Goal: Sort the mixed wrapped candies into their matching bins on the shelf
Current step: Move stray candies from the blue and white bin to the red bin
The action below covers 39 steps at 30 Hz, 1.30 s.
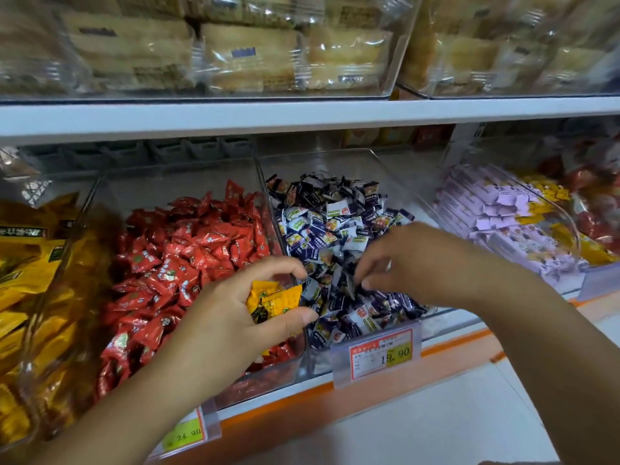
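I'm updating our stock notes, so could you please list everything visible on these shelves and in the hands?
wrapped cakes: many, pale tan, clear bins on the upper shelf
yellow packets: many, yellow, far-left bin
red candies: many, red, second bin from left
navy candies: many, navy and white, middle bin
lilac packets: many, lilac, right bin
price tags: two, orange-edged, shelf front
yellow candies: about two, yellow, in the left hand
left hand: one, holds the yellow candies over the red candies
right hand: one, fingers curled over the navy candies; grasp unclear

Single head view, close, looking forward and down onto candy bins [335, 162] on shelf [302, 115]
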Each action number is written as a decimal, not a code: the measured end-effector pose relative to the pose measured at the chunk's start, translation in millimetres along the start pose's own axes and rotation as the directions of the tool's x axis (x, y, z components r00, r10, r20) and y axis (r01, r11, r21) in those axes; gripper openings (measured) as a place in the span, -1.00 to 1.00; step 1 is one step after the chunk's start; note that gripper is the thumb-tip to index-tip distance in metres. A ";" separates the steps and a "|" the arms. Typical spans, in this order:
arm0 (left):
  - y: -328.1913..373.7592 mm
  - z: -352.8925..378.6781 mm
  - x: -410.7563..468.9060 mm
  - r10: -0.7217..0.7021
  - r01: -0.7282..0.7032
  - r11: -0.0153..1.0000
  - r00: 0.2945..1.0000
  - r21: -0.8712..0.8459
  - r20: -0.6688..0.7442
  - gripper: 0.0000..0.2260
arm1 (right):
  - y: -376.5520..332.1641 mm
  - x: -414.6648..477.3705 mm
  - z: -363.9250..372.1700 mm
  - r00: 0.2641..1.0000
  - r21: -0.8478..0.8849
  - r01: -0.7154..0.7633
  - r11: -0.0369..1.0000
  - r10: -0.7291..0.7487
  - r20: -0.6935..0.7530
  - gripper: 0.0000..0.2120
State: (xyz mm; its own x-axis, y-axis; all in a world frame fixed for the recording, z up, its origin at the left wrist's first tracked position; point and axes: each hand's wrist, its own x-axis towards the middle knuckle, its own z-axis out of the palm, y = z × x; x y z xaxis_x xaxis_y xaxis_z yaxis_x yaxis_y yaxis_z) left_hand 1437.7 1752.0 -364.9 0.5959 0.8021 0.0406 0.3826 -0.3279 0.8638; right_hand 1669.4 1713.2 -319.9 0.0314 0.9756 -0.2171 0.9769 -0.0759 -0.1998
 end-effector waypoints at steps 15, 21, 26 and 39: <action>-0.8 1.1 -1.3 0.007 -0.007 1.000 1.000 0.006 -0.003 -0.64 | 0.4 20.9 39.9 0.932 0.230 -0.100 0.968 0.011 0.361 -0.31; -0.4 1.9 0.1 0.007 -0.007 1.000 1.000 -0.007 0.013 -0.68 | -10.1 25.9 40.9 0.906 0.109 -0.070 0.992 0.018 0.423 -0.21; -1.8 1.4 -0.1 0.022 -0.022 1.000 1.000 -0.003 -0.003 -0.67 | -13.9 31.9 42.5 0.901 0.130 -0.091 0.987 0.026 0.432 -0.17; -3.1 -0.1 2.4 0.007 -0.007 1.000 0.999 0.005 0.035 -0.62 | -2.8 31.7 32.5 0.993 0.769 -0.117 0.629 0.066 0.097 -0.68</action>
State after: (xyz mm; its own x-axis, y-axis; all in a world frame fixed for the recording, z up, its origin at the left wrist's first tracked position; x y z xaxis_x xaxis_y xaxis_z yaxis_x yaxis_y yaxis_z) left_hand 1437.9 1755.0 -367.4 0.6230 0.7817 0.0287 0.3819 -0.3361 0.8609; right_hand 1660.7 1737.7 -357.3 0.0756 0.9439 -0.3215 0.4479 -0.3202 -0.8348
